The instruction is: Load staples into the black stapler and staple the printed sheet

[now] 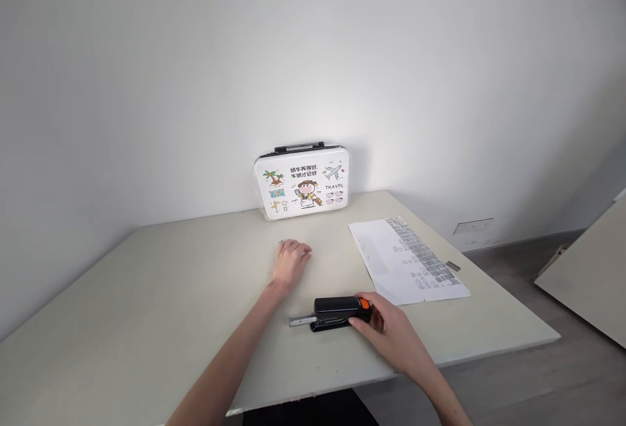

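– White wall (303,41), one pale table (161,295), and one stapler (337,308) near the front edge! Who's got it?
– Two hands out! The right hand (395,331) grips its orange-buttoned end; the left hand (290,266) lies just beyond, fingers (304,250) curled.
– Holding anything?
– Can't tell!
– Further out?
– One printed sheet (384,253) rightward, one small grey strip (453,265) just beside it, one case (302,184) standing by the wall!

Plain room, home or office unclear, pale desk (171,295), stapler (336,306), printed sheet (386,256), white wall (195,87), grey floor (513,374)
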`<state>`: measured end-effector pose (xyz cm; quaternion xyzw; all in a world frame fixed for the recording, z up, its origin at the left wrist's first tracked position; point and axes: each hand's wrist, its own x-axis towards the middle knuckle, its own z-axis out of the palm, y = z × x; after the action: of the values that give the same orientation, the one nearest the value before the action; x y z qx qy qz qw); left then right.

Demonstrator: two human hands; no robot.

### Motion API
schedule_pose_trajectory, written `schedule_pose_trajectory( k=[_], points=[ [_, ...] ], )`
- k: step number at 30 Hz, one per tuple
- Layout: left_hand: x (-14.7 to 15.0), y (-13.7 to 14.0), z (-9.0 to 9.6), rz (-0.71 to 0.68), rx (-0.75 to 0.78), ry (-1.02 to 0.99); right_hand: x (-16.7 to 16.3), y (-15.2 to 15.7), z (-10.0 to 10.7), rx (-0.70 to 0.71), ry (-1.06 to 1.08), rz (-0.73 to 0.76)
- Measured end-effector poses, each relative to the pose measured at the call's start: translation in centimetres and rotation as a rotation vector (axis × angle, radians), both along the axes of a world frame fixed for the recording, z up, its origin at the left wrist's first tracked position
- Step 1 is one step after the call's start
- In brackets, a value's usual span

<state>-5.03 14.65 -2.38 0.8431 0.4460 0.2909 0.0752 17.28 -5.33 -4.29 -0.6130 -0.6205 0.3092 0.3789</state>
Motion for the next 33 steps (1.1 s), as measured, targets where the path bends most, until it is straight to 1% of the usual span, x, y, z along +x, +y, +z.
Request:
schedule_pose_trajectory(
  k=[5, 11, 17, 23, 28, 30, 33],
  points=[
    [-0.7, -2.4, 0.2, -0.062, -0.062, -0.095, 0.0, 0.1, -0.1, 0.003, 0.025, 0.014],
    [-2.7, -5.1, 0.6, -0.024, -0.151, -0.273, 0.1, 0.1, -0.1, 0.014, 0.027, 0.002],
    [-5.0, -7.7, 1.1, 0.013, -0.420, -0.465, 0.0, 0.1, -0.2, 0.012, 0.012, -0.009],
    [-6.4, -9.8, 1.3, 0.004, -0.480, -0.498, -0.1, -0.2, 0.0, 0.021, -0.001, -0.026],
    [-6.4, -12.7, 1.8, -0.021, -0.562, -0.507, -0.1, -0.3, 0.3, 0.019, -0.007, -0.030],
    [-6.3, -13.6, 2.0, -0.042, -0.544, -0.491, -0.1, -0.3, 0.4, 0.011, -0.007, -0.027],
    [-6.1, -14.3, 2.2, -0.072, -0.466, -0.435, -0.2, -0.4, 0.5, -0.010, -0.004, -0.026]
  ],
)
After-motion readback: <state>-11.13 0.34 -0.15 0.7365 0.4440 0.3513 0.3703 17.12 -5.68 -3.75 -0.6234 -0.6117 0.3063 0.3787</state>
